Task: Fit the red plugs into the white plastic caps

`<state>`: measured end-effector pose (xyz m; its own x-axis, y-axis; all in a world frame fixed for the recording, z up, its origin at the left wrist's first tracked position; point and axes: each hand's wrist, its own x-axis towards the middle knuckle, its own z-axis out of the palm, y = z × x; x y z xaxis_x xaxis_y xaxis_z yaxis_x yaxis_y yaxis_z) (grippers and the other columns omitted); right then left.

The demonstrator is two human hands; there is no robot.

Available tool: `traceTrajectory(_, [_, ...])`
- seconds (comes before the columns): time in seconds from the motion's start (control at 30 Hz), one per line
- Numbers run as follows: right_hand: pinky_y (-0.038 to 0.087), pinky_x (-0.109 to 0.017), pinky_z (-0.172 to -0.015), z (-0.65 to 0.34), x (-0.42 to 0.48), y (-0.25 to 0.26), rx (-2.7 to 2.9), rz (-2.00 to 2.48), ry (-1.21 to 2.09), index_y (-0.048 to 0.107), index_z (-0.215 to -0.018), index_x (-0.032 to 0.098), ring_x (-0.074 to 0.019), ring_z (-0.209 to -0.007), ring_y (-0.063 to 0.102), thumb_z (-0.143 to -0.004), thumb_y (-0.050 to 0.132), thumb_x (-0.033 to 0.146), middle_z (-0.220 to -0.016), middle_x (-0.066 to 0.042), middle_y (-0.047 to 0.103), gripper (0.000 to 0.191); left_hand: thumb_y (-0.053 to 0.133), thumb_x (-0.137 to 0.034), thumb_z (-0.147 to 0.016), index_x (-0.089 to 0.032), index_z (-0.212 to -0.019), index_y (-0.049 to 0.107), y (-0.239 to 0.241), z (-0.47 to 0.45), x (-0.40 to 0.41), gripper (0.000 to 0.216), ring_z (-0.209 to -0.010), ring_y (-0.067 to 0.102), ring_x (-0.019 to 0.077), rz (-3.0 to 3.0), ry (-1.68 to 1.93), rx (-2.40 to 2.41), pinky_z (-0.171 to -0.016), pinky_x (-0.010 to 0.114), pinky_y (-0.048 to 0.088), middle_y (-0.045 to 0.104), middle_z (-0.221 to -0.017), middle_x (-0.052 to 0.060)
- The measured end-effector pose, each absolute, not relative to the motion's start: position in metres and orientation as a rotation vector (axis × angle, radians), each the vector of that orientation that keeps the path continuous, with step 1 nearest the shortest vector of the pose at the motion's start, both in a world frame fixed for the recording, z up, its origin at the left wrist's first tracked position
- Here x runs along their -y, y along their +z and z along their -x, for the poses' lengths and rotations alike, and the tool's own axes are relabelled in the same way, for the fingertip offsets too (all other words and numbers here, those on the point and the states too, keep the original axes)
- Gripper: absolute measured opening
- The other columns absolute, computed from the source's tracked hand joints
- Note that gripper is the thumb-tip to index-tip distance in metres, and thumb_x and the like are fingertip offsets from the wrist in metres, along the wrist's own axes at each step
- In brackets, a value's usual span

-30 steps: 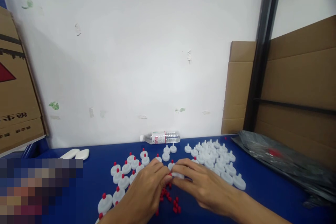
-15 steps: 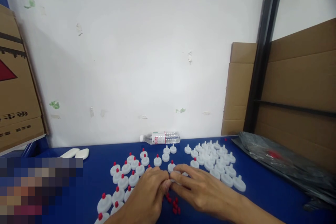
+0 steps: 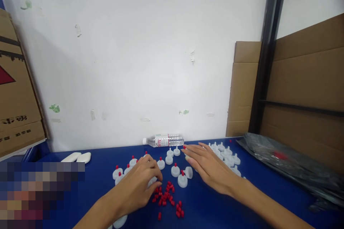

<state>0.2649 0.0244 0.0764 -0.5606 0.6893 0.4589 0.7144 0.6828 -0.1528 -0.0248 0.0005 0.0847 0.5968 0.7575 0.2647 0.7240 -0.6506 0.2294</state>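
Observation:
My left hand (image 3: 140,183) hovers over the left group of white spouted lids, fingers loosely bent and thumb apart. A white lid (image 3: 152,181) shows between thumb and forefinger, apparently behind them. Just right of the thumb lie many small red caps (image 3: 164,197) in a loose pile. My right hand (image 3: 205,166) stretches flat over the right group of white lids (image 3: 228,159), fingers extended. A red bit shows at its fingertips; whether it is touched I cannot tell. Between the hands stand two red-capped lids (image 3: 182,180), beside a lid tipped on its side (image 3: 189,172).
A water bottle (image 3: 163,140) lies along the wall. Two white rounded objects (image 3: 84,157) sit at the back left of the blue table (image 3: 88,186). Dark plastic sheeting (image 3: 279,164) lies right, below cardboard (image 3: 303,86). A carton (image 3: 20,100) stands left.
My hands have parted from a pinch over the middle. The left moved left, the right moved right and away. A red-capped lid now stands between them, and the red pile is uncovered.

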Motion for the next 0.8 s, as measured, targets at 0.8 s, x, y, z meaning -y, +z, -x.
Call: traceTrajectory(0.8, [0.024,-0.057,-0.121,-0.25,-0.006,0.076,2.475,0.889,-0.149,0.068,-0.12,0.026,-0.0236,-0.124,0.058,-0.106,0.05,0.029,-0.115,-0.004,0.073,0.023,0.056,-0.015,-0.101,-0.022,-0.098,0.066,0.081,0.021,-0.002,0.013,-0.092,0.06,0.0207,-2.797,0.646,-1.256,-0.092,0.04,0.043,0.067,-0.097,0.002])
